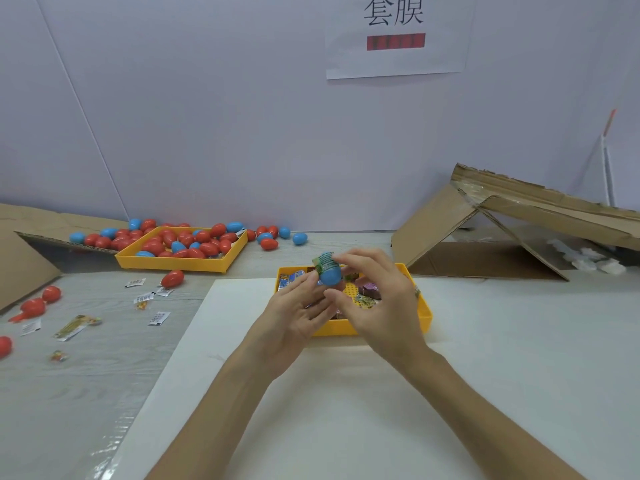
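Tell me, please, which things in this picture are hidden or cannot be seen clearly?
All in the head view:
1. Print on the film sleeve round the blue plastic egg: too small and blurred.
2. Fingers of the left hand: their ends are hidden behind the right hand, so its hold is unclear.
3. The packets in the near yellow plastic tray: partly covered by both hands.
4. The red bar on the white paper sign: blurred.

Over the middle tray on the tabletop, the egg sits between the left hand and right hand. Far left, another tray holds eggs; a cardboard box lies far right.
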Demonstrator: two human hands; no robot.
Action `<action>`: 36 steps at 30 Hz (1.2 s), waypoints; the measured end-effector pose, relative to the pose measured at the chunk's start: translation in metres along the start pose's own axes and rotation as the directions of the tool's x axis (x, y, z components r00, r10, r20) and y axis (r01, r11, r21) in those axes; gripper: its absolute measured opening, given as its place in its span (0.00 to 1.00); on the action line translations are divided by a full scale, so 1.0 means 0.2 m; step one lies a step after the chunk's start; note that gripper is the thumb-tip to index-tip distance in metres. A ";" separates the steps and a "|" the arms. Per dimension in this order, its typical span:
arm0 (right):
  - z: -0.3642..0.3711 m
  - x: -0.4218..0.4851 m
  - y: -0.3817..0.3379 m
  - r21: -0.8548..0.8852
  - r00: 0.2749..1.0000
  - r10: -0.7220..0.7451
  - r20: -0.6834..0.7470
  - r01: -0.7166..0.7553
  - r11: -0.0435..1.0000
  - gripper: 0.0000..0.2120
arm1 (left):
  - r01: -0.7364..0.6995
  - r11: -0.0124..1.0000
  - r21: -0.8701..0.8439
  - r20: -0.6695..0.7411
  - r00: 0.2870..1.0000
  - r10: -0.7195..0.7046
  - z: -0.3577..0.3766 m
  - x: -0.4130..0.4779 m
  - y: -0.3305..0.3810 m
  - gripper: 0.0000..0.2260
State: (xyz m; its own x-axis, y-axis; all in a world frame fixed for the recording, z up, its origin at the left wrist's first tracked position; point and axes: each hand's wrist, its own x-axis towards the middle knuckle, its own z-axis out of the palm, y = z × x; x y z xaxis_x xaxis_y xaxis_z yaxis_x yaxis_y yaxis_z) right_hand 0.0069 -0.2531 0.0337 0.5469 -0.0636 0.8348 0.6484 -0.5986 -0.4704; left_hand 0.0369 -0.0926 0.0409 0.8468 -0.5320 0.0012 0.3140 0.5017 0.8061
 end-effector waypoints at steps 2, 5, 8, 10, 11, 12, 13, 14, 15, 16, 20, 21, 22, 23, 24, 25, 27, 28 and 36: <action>0.00 -0.01 0.00 -0.041 0.999 -0.032 -0.012 0.032 0.999 0.20 | 0.018 1.000 -0.021 0.003 1.000 -0.018 0.00 0.00 -0.01 0.18; 0.00 -0.02 0.01 -0.047 0.998 -0.066 -0.022 0.065 0.997 0.19 | 0.021 0.999 -0.033 0.014 1.000 -0.021 -0.01 0.00 -0.01 0.14; 0.01 -0.02 0.01 -0.041 0.996 -0.082 -0.037 0.080 0.996 0.18 | 0.027 1.000 -0.009 0.027 0.999 -0.027 0.00 0.00 -0.01 0.13; 0.01 -0.02 0.01 -0.047 0.995 -0.085 -0.051 0.082 0.995 0.17 | 0.037 0.999 0.014 0.035 0.999 -0.037 -0.01 0.00 -0.01 0.15; 0.01 -0.02 0.01 -0.050 0.994 -0.087 -0.060 0.084 0.995 0.17 | 0.044 0.999 0.030 0.034 0.998 -0.045 -0.01 0.00 -0.01 0.14; 0.01 -0.03 0.01 -0.054 0.994 -0.089 -0.068 0.086 0.995 0.16 | 0.053 0.997 0.047 0.032 0.998 -0.054 -0.01 0.00 -0.01 0.14; 0.01 -0.03 0.01 -0.060 0.993 -0.093 -0.075 0.089 0.994 0.16 | 0.061 0.996 0.059 0.029 0.998 -0.063 -0.01 0.00 -0.02 0.13; 0.01 -0.03 0.01 -0.066 0.992 -0.096 -0.081 0.091 0.994 0.16 | 0.067 0.996 0.062 0.027 0.997 -0.069 -0.02 0.01 -0.02 0.12; 0.01 -0.03 0.01 -0.073 0.991 -0.101 -0.086 0.095 0.993 0.15 | 0.070 0.996 0.060 0.028 0.997 -0.071 -0.02 0.01 -0.02 0.12; 0.02 -0.03 0.01 -0.080 0.990 -0.106 -0.092 0.098 0.992 0.15 | 0.071 0.996 0.059 0.032 0.997 -0.073 -0.02 0.01 -0.02 0.12; 0.02 -0.04 0.01 -0.081 0.988 -0.112 -0.111 0.104 0.991 0.15 | 0.079 0.996 0.053 0.034 0.996 -0.081 -0.03 0.02 -0.02 0.14; 0.02 -0.04 0.01 -0.073 0.987 -0.108 -0.115 0.100 0.992 0.15 | 0.079 0.995 0.054 0.033 0.996 -0.081 -0.03 0.02 -0.02 0.13; 0.02 -0.04 0.01 -0.062 0.988 -0.100 -0.117 0.094 0.994 0.15 | 0.076 0.996 0.056 0.033 0.996 -0.078 -0.03 0.02 -0.03 0.13; 0.02 -0.04 0.01 -0.050 0.989 -0.090 -0.115 0.085 0.995 0.15 | 0.070 0.996 0.058 0.031 0.997 -0.072 -0.03 0.02 -0.03 0.12; 0.02 -0.04 0.01 -0.041 0.991 -0.082 -0.107 0.078 0.996 0.17 | 0.062 0.996 0.063 0.028 0.998 -0.063 -0.03 0.02 -0.03 0.12; 0.02 -0.04 0.00 -0.039 0.992 -0.079 -0.096 0.075 0.996 0.19 | 0.052 0.996 0.068 0.023 0.998 -0.054 -0.02 0.02 -0.03 0.12; 0.02 -0.04 0.00 -0.054 0.993 -0.086 -0.082 0.082 0.995 0.22 | 0.040 0.997 0.067 0.011 0.999 -0.041 -0.02 0.02 -0.03 0.13; 0.02 -0.04 0.00 -0.071 0.992 -0.095 -0.086 0.089 0.994 0.21 | 0.036 0.997 0.062 0.011 0.999 -0.037 -0.02 0.02 -0.03 0.13; 0.03 -0.05 0.01 -0.108 0.982 -0.140 -0.126 0.127 0.986 0.18 | 0.029 0.999 0.015 0.013 0.999 -0.030 -0.01 0.02 -0.04 0.11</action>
State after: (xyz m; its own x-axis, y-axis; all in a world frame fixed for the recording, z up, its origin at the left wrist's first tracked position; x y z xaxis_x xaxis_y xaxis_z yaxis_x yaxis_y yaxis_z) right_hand 0.0067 -0.2484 0.0226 0.3791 -0.0793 0.9220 0.6519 -0.6843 -0.3269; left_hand 0.0388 -0.0979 0.0340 0.8315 -0.5553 -0.0152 0.3324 0.4756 0.8144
